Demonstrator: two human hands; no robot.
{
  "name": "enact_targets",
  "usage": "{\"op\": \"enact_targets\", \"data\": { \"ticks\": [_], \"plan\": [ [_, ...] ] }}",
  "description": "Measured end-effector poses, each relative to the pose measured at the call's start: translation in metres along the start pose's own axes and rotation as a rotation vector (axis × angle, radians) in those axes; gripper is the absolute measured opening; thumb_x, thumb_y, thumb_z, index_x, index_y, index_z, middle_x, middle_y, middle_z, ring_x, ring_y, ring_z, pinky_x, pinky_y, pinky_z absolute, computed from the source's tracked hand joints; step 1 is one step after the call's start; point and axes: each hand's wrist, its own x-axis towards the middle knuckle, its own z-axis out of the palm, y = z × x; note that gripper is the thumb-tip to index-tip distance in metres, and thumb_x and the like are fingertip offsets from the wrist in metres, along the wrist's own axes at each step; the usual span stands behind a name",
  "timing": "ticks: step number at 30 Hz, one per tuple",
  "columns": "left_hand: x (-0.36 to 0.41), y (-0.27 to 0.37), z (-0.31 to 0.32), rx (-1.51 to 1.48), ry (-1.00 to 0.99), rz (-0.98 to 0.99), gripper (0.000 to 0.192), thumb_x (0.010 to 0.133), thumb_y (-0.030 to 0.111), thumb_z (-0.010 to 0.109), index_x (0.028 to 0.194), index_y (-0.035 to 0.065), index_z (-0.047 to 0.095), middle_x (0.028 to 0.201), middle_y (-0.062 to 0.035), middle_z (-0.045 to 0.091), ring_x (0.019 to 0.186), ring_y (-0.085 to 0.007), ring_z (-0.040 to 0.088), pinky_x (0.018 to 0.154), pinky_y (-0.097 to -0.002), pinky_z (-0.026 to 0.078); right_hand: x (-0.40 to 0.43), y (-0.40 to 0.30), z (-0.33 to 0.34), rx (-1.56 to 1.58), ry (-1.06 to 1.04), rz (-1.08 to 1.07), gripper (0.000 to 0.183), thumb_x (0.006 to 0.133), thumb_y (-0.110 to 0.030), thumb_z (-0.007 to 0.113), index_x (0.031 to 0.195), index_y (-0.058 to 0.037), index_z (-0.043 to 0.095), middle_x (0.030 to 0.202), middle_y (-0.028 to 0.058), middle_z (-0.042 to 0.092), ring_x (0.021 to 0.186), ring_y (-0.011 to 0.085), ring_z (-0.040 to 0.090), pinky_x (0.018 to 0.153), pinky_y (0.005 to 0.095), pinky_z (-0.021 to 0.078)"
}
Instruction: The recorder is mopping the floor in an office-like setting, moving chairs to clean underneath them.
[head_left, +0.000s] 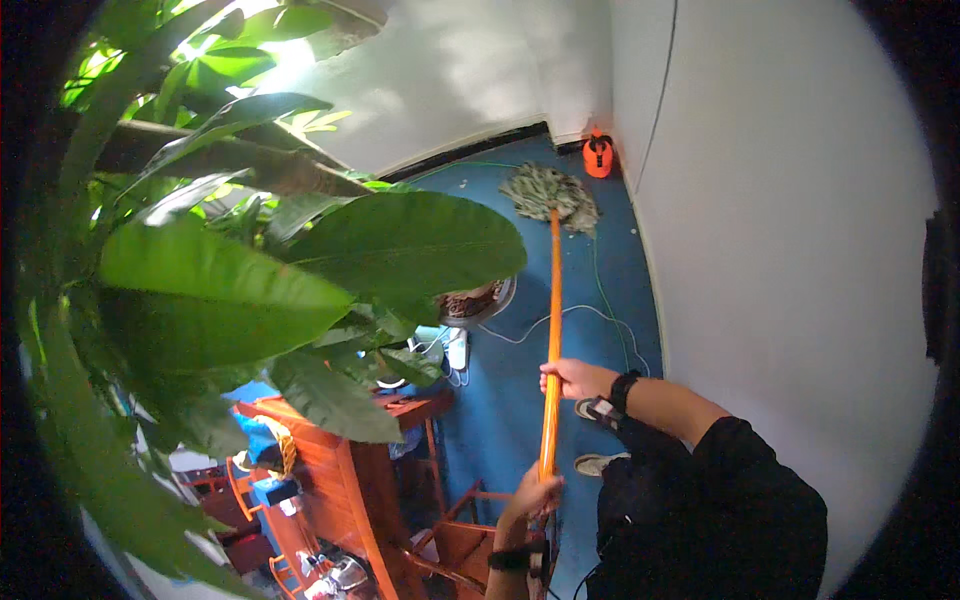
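Note:
A string mop with a glossy orange handle (555, 300) crosses the middle of the head view, and its grey-green strands (551, 196) rest spread on the blue floor (499, 405). My right hand (576, 379) is closed around the handle's middle part. Lower in the picture, my left hand (536, 491) grips the handle nearer its end, which is partly hidden by the hand and wrist. Both wrists wear dark bands. Beyond the mop head, an orange bottle-like container (598, 156) stands by the wall corner.
Large plant leaves (412, 244) fill the left side, above a pot (487, 304). Thin cables (525, 336) and a white power strip (457, 349) lie on the floor. A wooden table (322, 465) and chair (465, 547) stand lower left; a white wall (772, 225) runs along the right.

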Motion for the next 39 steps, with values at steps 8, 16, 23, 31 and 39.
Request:
{"op": "enact_targets", "data": {
  "ticks": [8, 16, 23, 31, 39],
  "plan": [
    [-0.160, -0.096, 0.025, 0.019, 0.196, -0.123, 0.037, 0.080, 0.014, 0.059, 0.113, 0.0072, 0.044, 0.065, -0.0010, 0.046, 0.049, -0.0111, 0.043, 0.043, -0.0239, 0.035, 0.020, 0.097, -0.077, -0.062, 0.224, 0.219, 0.012, 0.086, -0.010, 0.048, 0.077, -0.0035, 0.042, 0.065, 0.0085, 0.047, 0.060, 0.0212, 0.049, 0.059, 0.0334, 0.0455],
    [-0.201, -0.159, 0.089, 0.748, 0.816, -0.155, 0.034, 0.078, 0.027, 0.055, 0.107, 0.0090, 0.055, 0.085, -0.0182, 0.061, 0.080, -0.0392, 0.057, 0.069, -0.0463, 0.044, 0.026, 0.157, -0.150, -0.406, 0.417, 0.273, 0.017, 0.080, -0.015, 0.050, 0.069, -0.0058, 0.041, 0.059, 0.0076, 0.043, 0.053, 0.0236, 0.045, 0.049, 0.0363, 0.0399],
    [-0.249, -0.274, 0.095, 0.490, 1.016, -0.068, 0.039, 0.073, 0.040, 0.059, 0.101, 0.0132, 0.060, 0.075, -0.0167, 0.062, 0.073, -0.0348, 0.060, 0.061, -0.0439, 0.046, -0.015, 0.186, -0.132, -1.595, -0.055, 0.019, 0.018, 0.065, -0.016, 0.061, 0.067, -0.0042, 0.047, 0.062, 0.0106, 0.049, 0.056, 0.0276, 0.052, 0.046, 0.0386, 0.0393],
    [-0.330, -0.363, 0.166, 0.065, 1.147, -0.091, 0.039, 0.064, 0.017, 0.073, 0.100, 0.0057, 0.060, 0.074, -0.0091, 0.062, 0.068, -0.0155, 0.059, 0.062, -0.0292, 0.047, -0.030, 0.282, -0.201, -1.347, -0.953, -0.082, 0.017, 0.063, -0.012, 0.064, 0.069, -0.0013, 0.053, 0.074, 0.0121, 0.059, 0.068, 0.0233, 0.059, 0.060, 0.0326, 0.0477],
    [-0.340, -0.427, 0.205, -0.097, 1.055, -0.066, 0.041, 0.071, 0.017, 0.067, 0.107, 0.0023, 0.055, 0.074, -0.0090, 0.060, 0.065, -0.0174, 0.057, 0.060, -0.0319, 0.047, -0.076, 0.372, -0.134, -0.862, 0.277, 0.499, 0.010, 0.079, -0.012, 0.047, 0.075, -0.0034, 0.046, 0.070, 0.0109, 0.049, 0.065, 0.0254, 0.051, 0.061, 0.0364, 0.0441]
  ]
}}
